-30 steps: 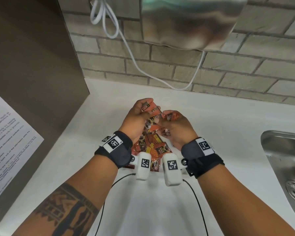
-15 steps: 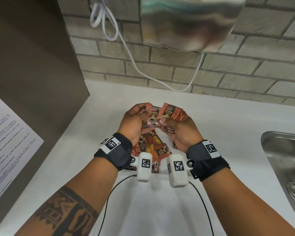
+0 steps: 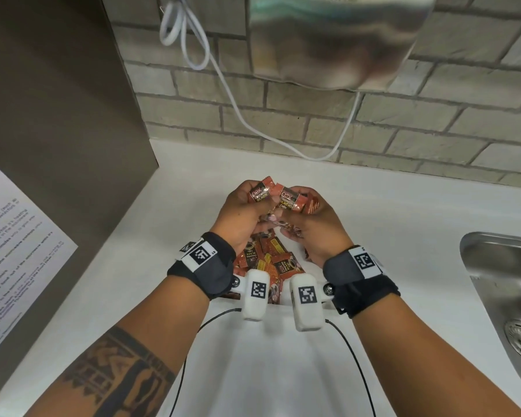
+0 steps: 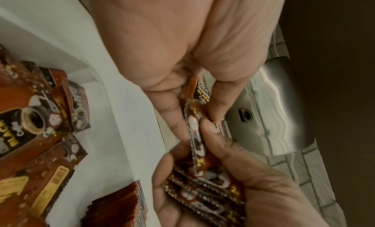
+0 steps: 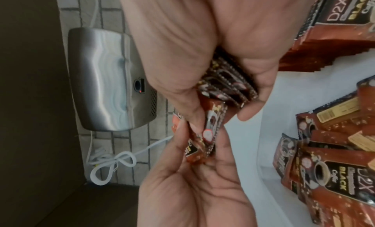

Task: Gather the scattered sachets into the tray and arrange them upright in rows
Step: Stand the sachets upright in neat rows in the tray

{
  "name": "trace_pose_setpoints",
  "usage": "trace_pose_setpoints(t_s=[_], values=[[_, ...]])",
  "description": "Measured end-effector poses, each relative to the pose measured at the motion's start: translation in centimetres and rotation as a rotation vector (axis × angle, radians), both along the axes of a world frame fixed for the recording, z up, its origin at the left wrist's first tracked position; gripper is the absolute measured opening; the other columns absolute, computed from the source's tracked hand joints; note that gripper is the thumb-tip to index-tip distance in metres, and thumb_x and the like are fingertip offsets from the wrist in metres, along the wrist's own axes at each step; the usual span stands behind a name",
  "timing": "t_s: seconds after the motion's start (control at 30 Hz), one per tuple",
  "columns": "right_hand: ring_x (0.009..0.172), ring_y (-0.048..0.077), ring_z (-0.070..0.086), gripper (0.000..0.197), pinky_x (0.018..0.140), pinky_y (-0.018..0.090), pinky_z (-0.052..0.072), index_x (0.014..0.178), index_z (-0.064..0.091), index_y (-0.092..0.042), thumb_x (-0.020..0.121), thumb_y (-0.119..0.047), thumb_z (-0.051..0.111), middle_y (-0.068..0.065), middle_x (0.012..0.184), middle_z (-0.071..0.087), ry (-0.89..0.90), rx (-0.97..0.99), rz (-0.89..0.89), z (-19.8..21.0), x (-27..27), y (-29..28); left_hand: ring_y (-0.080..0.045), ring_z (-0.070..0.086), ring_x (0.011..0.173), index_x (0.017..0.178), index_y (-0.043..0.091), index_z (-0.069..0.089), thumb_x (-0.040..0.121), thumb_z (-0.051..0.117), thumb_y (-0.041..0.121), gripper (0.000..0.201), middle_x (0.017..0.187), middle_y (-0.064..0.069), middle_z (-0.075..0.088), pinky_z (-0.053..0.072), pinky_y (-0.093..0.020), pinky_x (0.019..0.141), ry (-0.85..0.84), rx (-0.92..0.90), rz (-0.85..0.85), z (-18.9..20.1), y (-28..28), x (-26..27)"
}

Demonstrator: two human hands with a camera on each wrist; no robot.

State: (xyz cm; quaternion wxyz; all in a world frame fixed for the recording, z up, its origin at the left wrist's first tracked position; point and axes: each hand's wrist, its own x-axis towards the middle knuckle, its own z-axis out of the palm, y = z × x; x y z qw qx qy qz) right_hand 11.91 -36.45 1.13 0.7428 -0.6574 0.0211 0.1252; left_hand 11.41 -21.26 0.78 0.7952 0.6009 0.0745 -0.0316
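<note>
We're mid-collation: left hand (image 3: 243,212) pinches one sachet (image 3: 260,192), right hand (image 3: 312,225) is clamped on a small stack (image 3: 297,203), both held above the white tray (image 4: 113,92), where loose sachets (image 3: 266,260) lie flat. Suggest we butt the single against the stack with print facing the same way, square the crimped edges, then set the bundle down on edge against the tray wall.
</note>
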Motion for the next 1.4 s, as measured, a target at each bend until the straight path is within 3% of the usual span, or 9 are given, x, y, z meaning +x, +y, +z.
trace_pose_setpoints(t_s=[0.23, 0.37, 0.53, 0.7, 0.83, 0.97, 1.1, 1.23, 1.4], values=[[0.104, 0.032, 0.071, 0.055, 0.088, 0.045, 0.057, 0.129, 0.059, -0.011, 0.082, 0.019, 0.056, 0.019, 0.111, 0.072, -0.007, 0.094, -0.014, 0.3, 0.5, -1.8, -0.018, 0.072, 0.081, 0.114, 0.017, 0.059, 0.087, 0.077, 0.007, 0.034, 0.100, -0.005, 0.073, 0.060, -0.031, 0.063, -0.027, 0.174, 0.058, 0.2, 1.4, 0.1], [0.092, 0.020, 0.069, 0.051, 0.087, 0.040, 0.055, 0.132, 0.055, -0.019, 0.086, -0.006, 0.075, 0.006, 0.099, 0.069, 0.013, 0.063, 0.034, 0.6, 0.6, -2.2, -0.012, 0.070, 0.066, 0.115, 0.009, 0.062, 0.079, 0.084, 0.007, 0.042, 0.097, -0.008, 0.078, 0.048, -0.020, 0.049, -0.063, 0.230, 0.025, 0.4, 1.6, -0.4], [0.110, 0.032, 0.068, 0.058, 0.095, 0.046, 0.053, 0.126, 0.064, -0.011, 0.074, -0.029, 0.082, 0.015, 0.116, 0.072, 0.092, -0.016, 0.170, 0.7, 0.3, -1.8, -0.022, 0.071, 0.080, 0.108, 0.010, 0.066, 0.069, 0.092, 0.012, 0.047, 0.104, -0.007, 0.072, 0.060, -0.038, 0.072, -0.133, 0.380, -0.184, 0.2, 0.4, -0.7], [0.089, 0.033, 0.068, 0.031, 0.079, 0.043, 0.055, 0.114, 0.066, 0.009, 0.085, -0.002, 0.070, 0.022, 0.099, 0.072, 0.139, -0.075, 0.152, 0.2, 0.0, -1.9, -0.007, 0.067, 0.083, 0.140, 0.030, 0.049, 0.064, 0.095, 0.021, 0.089, 0.126, 0.005, 0.053, 0.059, -0.033, 0.084, -0.232, 0.789, -0.339, 0.8, -0.5, -0.8], [0.083, 0.033, 0.071, 0.029, 0.077, 0.046, 0.055, 0.113, 0.060, 0.017, 0.086, 0.007, 0.058, 0.024, 0.092, 0.072, 0.172, 0.029, 0.098, 0.5, -0.3, -2.2, -0.014, 0.042, 0.132, 0.154, 0.037, 0.029, 0.059, 0.095, 0.031, 0.116, 0.153, 0.007, 0.024, 0.050, -0.034, 0.101, -0.440, 1.159, -0.352, 0.6, -1.0, -0.9], [0.106, 0.028, 0.059, 0.007, 0.098, 0.042, 0.047, 0.094, 0.054, 0.008, 0.089, 0.004, 0.055, 0.015, 0.093, 0.059, 0.244, -0.052, 0.076, 0.7, -2.0, 0.3, -0.015, 0.050, 0.130, 0.153, 0.038, 0.034, 0.069, 0.086, 0.024, 0.101, 0.154, 0.008, 0.035, 0.052, -0.043, 0.097, -0.664, 1.234, -0.439, 0.5, -1.9, -0.9], [0.082, 0.019, 0.061, 0.016, 0.069, 0.031, 0.048, 0.084, 0.058, -0.001, 0.090, 0.011, 0.050, 0.010, 0.076, 0.061, 0.152, -0.001, 0.139, 0.5, -1.4, 0.2, -0.013, 0.059, 0.113, 0.146, 0.036, 0.046, 0.075, 0.082, 0.023, 0.081, 0.142, 0.012, 0.047, 0.054, -0.039, 0.089, -0.631, 1.187, -0.444, 0.3, -1.9, -0.8], [0.094, 0.027, 0.062, 0.009, 0.082, 0.046, 0.046, 0.088, 0.063, -0.003, 0.088, 0.002, 0.055, 0.016, 0.088, 0.061, 0.124, -0.010, 0.164, 0.5, -1.1, -1.1, -0.013, 0.057, 0.115, 0.143, 0.029, 0.054, 0.074, 0.084, 0.017, 0.076, 0.138, 0.007, 0.053, 0.049, -0.032, 0.096, -0.606, 1.200, -0.417, 0.6, -1.6, -0.9], [0.084, 0.016, 0.070, 0.017, 0.078, 0.042, 0.052, 0.088, 0.072, -0.022, 0.085, -0.038, 0.065, -0.004, 0.082, 0.074, -0.247, -0.541, 0.123, 0.5, -1.2, -1.6, -0.021, 0.053, 0.124, 0.146, 0.025, 0.051, 0.075, 0.076, 0.005, 0.078, 0.144, 0.001, 0.050, 0.048, -0.036, 0.098, -0.572, 1.308, -0.390, 1.3, -0.9, -0.6]])
